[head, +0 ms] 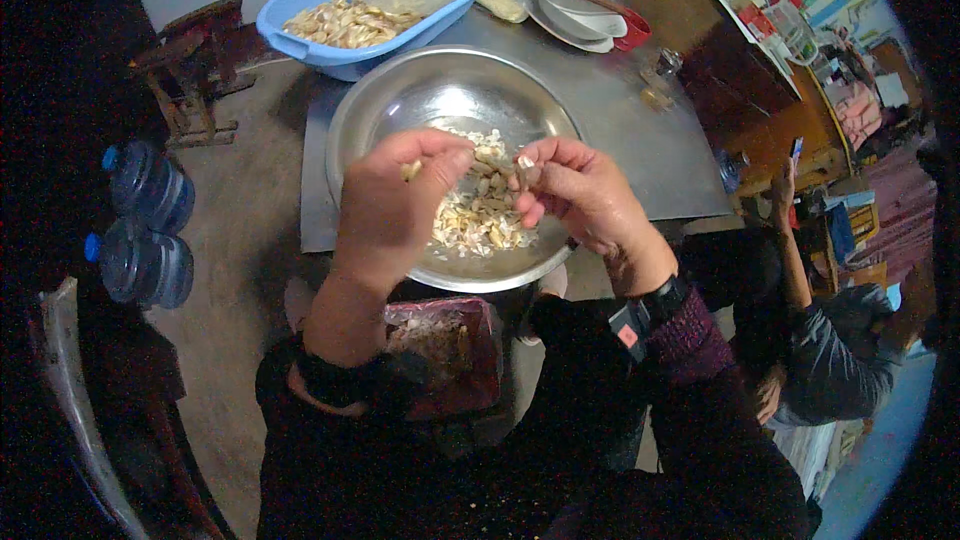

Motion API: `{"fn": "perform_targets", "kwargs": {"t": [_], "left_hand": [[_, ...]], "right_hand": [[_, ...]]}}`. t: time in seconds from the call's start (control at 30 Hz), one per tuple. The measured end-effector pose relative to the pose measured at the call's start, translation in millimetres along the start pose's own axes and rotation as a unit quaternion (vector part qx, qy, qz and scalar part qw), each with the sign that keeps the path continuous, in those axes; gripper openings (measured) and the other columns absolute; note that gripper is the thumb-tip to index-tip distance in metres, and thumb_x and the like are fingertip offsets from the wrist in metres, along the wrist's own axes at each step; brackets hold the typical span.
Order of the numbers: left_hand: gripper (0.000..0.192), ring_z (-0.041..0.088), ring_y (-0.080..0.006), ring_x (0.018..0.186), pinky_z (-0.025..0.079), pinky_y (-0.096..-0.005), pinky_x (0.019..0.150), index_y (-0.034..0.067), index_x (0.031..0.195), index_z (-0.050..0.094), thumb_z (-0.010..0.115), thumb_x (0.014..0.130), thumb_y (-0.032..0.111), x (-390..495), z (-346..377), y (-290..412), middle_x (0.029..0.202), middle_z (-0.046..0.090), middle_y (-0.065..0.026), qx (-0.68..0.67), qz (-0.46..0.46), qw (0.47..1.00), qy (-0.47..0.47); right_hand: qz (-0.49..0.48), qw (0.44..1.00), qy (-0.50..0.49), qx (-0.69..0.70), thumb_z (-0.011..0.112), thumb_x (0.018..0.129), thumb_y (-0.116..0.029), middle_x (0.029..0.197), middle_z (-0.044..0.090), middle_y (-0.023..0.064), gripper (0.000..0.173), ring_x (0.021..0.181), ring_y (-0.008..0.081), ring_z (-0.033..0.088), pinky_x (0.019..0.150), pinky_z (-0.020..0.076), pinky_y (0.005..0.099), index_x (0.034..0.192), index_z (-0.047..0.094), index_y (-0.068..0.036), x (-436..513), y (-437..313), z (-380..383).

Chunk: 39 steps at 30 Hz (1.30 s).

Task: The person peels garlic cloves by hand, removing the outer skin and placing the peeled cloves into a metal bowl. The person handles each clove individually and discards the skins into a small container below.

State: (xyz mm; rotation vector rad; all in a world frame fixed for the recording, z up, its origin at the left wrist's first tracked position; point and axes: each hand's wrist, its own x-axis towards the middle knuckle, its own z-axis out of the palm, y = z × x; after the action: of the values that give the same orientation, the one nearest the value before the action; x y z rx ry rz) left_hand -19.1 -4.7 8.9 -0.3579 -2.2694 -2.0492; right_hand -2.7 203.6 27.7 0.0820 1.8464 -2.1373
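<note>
Below both hands is a wide stainless steel bowl [390, 90] holding whitish flakes and cloves [480, 221] that look like garlic with its skins. My right hand [577, 191] pinches a small pale piece [526, 163] between thumb and index finger over the bowl's right half. Over the left half, my left hand [405, 187] has its thumb and index finger drawn together. A yellowish clove [410, 170] shows by its curled fingers; whether they hold it is hidden.
A blue plastic basin [300, 49] with more cloves stands behind the bowl on the metal table [652, 172]. White bowls [577, 11] sit to its right. A red container [487, 360] is below the bowl. Water bottles [146, 262] stand left. A person [832, 360] sits right, holding a phone [796, 148].
</note>
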Motion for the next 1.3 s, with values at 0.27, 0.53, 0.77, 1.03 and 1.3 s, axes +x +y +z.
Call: {"fn": "perform_targets", "kwargs": {"t": [0.27, 0.53, 0.77, 1.03, 1.3], "left_hand": [[0.03, 0.062, -0.0319, 0.08, 0.048, -0.0357, 0.07, 0.009, 0.111, 0.063, 0.063, 0.081, 0.013, -13.4, 23.7, 9.8, 0.087, 0.064, -0.0174, 0.099, 0.12, 0.974, -0.165], [0.022, 0.061, -0.0324, 0.076, 0.048, -0.0363, 0.067, 0.007, 0.102, 0.065, 0.063, 0.08, 0.008, -10.5, 23.3, 1.4, 0.085, 0.064, -0.0158, 0.103, 0.247, 0.961, -0.074], [0.012, 0.059, -0.0139, 0.068, 0.047, -0.0273, 0.062, 0.001, 0.09, 0.065, 0.064, 0.086, 0.013, -11.7, 19.3, -5.6, 0.077, 0.064, -0.0062, -0.046, 0.018, 0.998, 0.048], [0.019, 0.032, -0.0034, 0.042, 0.022, -0.021, 0.039, 0.0, 0.084, 0.061, 0.06, 0.088, 0.018, 4.6, -9.7, 10.8, 0.052, 0.042, 0.004, -0.217, -0.074, 0.961, 0.155], [0.026, 0.031, -0.0045, 0.042, 0.021, -0.0221, 0.039, -0.005, 0.092, 0.055, 0.057, 0.09, 0.021, 8.2, -38.6, 12.1, 0.053, 0.038, 0.0042, -0.349, -0.019, 0.924, 0.154]], "right_hand": [[-0.02, 0.995, -0.004, 0.096, 0.064, 0.086, -0.012, 0.081, 0.065, 0.0095, 0.019, 0.064, 0.016, 0.064, 0.062, 0.0536, 0.0258, 0.097, 0.059, 0.002, -27.0, 8.7, 7.7], [-0.051, 0.999, -0.013, 0.009, 0.064, 0.086, -0.015, 0.078, 0.065, 0.0096, 0.016, 0.059, 0.015, 0.063, 0.053, 0.0515, 0.0251, 0.09, 0.059, 0.0, -10.7, 1.3, 14.3], [-0.114, 0.993, 0.036, 0.008, 0.06, 0.088, -0.009, 0.077, 0.063, 0.0075, 0.009, 0.059, 0.0137, 0.061, 0.055, 0.0508, 0.025, 0.09, 0.058, 0.0, -1.2, 14.4, 11.3], [-0.232, 0.753, 0.081, -0.611, 0.064, 0.081, -0.008, 0.086, 0.062, 0.0077, 0.015, 0.071, 0.0233, 0.061, 0.066, 0.0492, 0.0321, 0.093, 0.06, 0.0, 4.7, -0.2, -12.3], [-0.154, 0.729, -0.063, -0.664, 0.064, 0.078, -0.009, 0.092, 0.061, 0.0153, 0.017, 0.082, 0.0327, 0.061, 0.073, 0.0488, 0.0376, 0.094, 0.063, -0.003, 16.8, -8.8, 14.0]]}}
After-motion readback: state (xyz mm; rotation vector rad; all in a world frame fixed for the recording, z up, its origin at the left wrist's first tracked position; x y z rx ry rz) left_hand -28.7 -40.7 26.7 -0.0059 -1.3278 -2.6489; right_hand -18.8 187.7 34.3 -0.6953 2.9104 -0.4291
